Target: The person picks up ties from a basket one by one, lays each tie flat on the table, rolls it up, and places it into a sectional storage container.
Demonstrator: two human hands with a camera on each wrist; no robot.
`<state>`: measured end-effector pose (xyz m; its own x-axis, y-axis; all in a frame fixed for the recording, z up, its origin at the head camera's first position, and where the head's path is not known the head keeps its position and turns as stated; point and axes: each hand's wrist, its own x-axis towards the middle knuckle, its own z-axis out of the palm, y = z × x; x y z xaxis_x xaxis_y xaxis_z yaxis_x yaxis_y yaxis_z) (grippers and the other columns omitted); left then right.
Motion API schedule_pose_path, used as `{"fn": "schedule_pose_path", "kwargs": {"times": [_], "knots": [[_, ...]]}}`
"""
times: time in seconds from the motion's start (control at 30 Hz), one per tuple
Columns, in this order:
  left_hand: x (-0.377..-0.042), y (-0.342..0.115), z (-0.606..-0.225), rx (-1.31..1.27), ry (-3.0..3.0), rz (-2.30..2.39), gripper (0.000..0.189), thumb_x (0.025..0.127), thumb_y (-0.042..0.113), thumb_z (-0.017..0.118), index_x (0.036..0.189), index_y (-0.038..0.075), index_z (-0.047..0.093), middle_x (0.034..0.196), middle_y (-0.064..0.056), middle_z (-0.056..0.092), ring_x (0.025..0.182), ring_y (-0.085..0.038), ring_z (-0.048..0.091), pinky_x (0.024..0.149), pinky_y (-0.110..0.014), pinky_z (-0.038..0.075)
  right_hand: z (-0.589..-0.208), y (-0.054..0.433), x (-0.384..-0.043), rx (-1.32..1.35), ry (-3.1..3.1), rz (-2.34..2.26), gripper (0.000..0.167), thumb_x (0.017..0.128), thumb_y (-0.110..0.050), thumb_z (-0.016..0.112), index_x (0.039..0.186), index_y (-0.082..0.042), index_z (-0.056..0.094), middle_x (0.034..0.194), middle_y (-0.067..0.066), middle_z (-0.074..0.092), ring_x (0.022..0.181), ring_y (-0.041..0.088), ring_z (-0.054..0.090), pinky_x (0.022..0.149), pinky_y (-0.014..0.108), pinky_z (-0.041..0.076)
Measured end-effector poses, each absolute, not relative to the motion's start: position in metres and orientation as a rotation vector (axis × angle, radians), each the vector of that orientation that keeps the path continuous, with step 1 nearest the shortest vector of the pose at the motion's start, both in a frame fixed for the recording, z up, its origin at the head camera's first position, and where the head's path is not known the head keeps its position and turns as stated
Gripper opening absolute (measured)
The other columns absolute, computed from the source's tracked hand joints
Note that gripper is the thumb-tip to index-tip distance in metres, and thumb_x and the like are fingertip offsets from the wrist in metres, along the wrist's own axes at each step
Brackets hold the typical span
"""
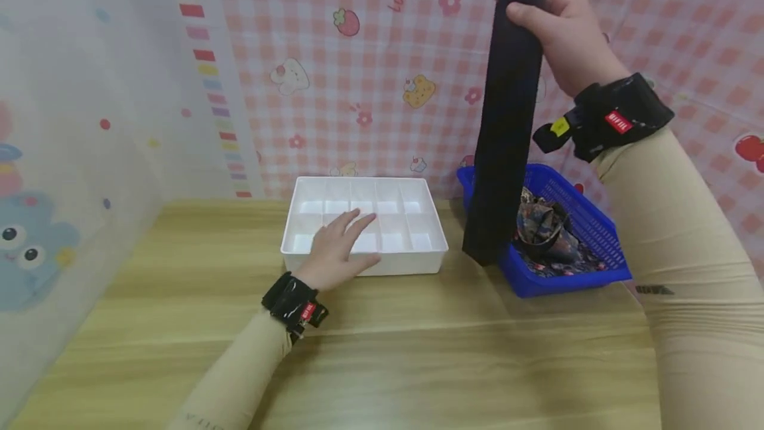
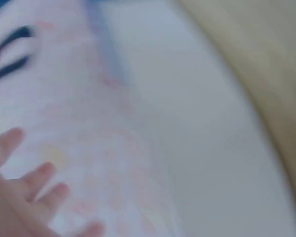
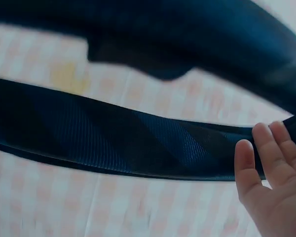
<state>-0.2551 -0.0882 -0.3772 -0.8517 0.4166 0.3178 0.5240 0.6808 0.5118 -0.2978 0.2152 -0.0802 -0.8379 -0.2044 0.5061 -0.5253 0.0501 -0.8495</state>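
High on the right, my right hand (image 1: 573, 32) pinches the folded top of a dark necktie (image 1: 504, 125), thumb in front and fingers behind. The tie hangs down in front of the blue basket's left side. In the right wrist view the tie (image 3: 108, 133) shows navy and black diagonal stripes. My left hand (image 1: 337, 251), fingers spread, is over the front of a white compartment box (image 1: 364, 263) and holds nothing; contact with the box cannot be told. The left wrist view is blurred, with the fingers of that hand (image 2: 19, 197) at its lower left.
A blue plastic basket (image 1: 587, 217) stands at the right with dark patterned cloth (image 1: 552, 231) inside, part of it rolled. Behind the wooden table (image 1: 382, 357) hangs a pink checked curtain (image 1: 370, 71). A pale patterned wall (image 1: 101, 171) borders the left.
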Motion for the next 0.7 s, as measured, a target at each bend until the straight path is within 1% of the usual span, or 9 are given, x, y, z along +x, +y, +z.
{"fn": "schedule_pose_path", "kwargs": {"times": [0.1, 0.2, 0.23, 0.3, 0.4, 0.47, 0.53, 0.63, 0.7], "knots": [[-0.255, -0.066, -0.344, -0.957, -2.466, -1.332, 0.082, 0.091, 0.062, 0.051, 0.154, 0.018, 0.025, 0.157, -0.009, 0.024, 0.143, -0.025, 0.022, 0.109, -0.057, 0.023, -0.094, 0.186, -0.293, 0.838, -2.105, 1.822, 0.016, 0.094, -0.015, 0.063, 0.104, -0.004, 0.067, 0.095, 0.010, 0.060, 0.084, 0.021, 0.061, 0.078, 0.025, 0.046], [-0.251, -0.049, -0.317, -1.003, -2.280, -1.689, 0.100, 0.080, 0.074, 0.053, 0.155, 0.017, 0.020, 0.155, -0.006, 0.028, 0.141, -0.019, 0.027, 0.111, -0.049, 0.026, -0.109, 0.160, -0.288, 0.907, -2.105, 1.849, 0.018, 0.096, -0.016, 0.060, 0.110, -0.005, 0.064, 0.101, 0.011, 0.061, 0.091, 0.023, 0.062, 0.086, 0.028, 0.047], [-0.250, -0.044, -0.311, -0.981, -2.236, -1.808, 0.103, 0.077, 0.074, 0.057, 0.155, 0.017, 0.020, 0.154, -0.007, 0.031, 0.139, -0.019, 0.031, 0.111, -0.047, 0.028, -0.114, 0.152, -0.287, 0.933, -2.097, 1.877, 0.020, 0.096, -0.015, 0.059, 0.114, -0.005, 0.063, 0.104, 0.012, 0.061, 0.095, 0.025, 0.062, 0.089, 0.029, 0.047], [-0.247, -0.038, -0.305, -0.900, -2.186, -2.002, 0.102, 0.079, 0.066, 0.065, 0.155, 0.017, 0.018, 0.151, -0.008, 0.037, 0.135, -0.018, 0.039, 0.109, -0.043, 0.032, -0.124, 0.140, -0.284, 0.979, -2.101, 1.917, 0.027, 0.098, -0.016, 0.055, 0.123, -0.005, 0.058, 0.110, 0.015, 0.060, 0.102, 0.028, 0.060, 0.094, 0.032, 0.045], [-0.240, -0.033, -0.307, -0.768, -2.139, -2.165, 0.074, 0.086, 0.041, 0.071, 0.145, 0.010, 0.039, 0.135, -0.010, 0.055, 0.117, -0.021, 0.057, 0.099, -0.038, 0.045, -0.139, 0.128, -0.284, 1.045, -2.125, 1.981, 0.040, 0.101, -0.018, 0.048, 0.139, -0.005, 0.047, 0.127, 0.013, 0.054, 0.115, 0.025, 0.052, 0.102, 0.033, 0.040], [-0.235, -0.036, -0.312, -0.706, -2.133, -2.133, 0.048, 0.089, 0.026, 0.069, 0.130, 0.004, 0.056, 0.117, -0.011, 0.065, 0.100, -0.022, 0.066, 0.087, -0.037, 0.052, -0.150, 0.124, -0.287, 1.042, -2.134, 2.035, 0.045, 0.102, -0.021, 0.044, 0.144, -0.005, 0.041, 0.130, 0.012, 0.050, 0.116, 0.025, 0.049, 0.103, 0.033, 0.039], [-0.229, -0.043, -0.316, -0.692, -2.141, -1.972, 0.029, 0.090, 0.023, 0.068, 0.111, 0.004, 0.066, 0.101, -0.010, 0.070, 0.086, -0.020, 0.068, 0.076, -0.037, 0.055, -0.161, 0.120, -0.291, 1.021, -2.088, 2.133, 0.046, 0.103, -0.022, 0.042, 0.145, -0.004, 0.038, 0.128, 0.009, 0.050, 0.114, 0.021, 0.048, 0.103, 0.032, 0.038], [-0.223, -0.059, -0.317, -0.698, -2.141, -1.538, 0.020, 0.089, 0.023, 0.069, 0.092, 0.004, 0.071, 0.086, -0.006, 0.070, 0.074, -0.017, 0.065, 0.067, -0.034, 0.052, -0.177, 0.118, -0.299, 0.973, -1.903, 2.333, 0.035, 0.104, -0.024, 0.041, 0.131, -0.003, 0.049, 0.108, 0.006, 0.055, 0.100, 0.018, 0.053, 0.097, 0.030, 0.040], [-0.219, -0.069, -0.316, -0.701, -2.102, -1.238, 0.019, 0.089, 0.023, 0.070, 0.083, 0.004, 0.069, 0.080, -0.005, 0.067, 0.071, -0.017, 0.062, 0.064, -0.034, 0.049, -0.187, 0.120, -0.303, 0.948, -1.751, 2.456, 0.028, 0.105, -0.025, 0.038, 0.118, -0.006, 0.054, 0.101, 0.002, 0.057, 0.096, 0.014, 0.054, 0.094, 0.028, 0.040]]}}
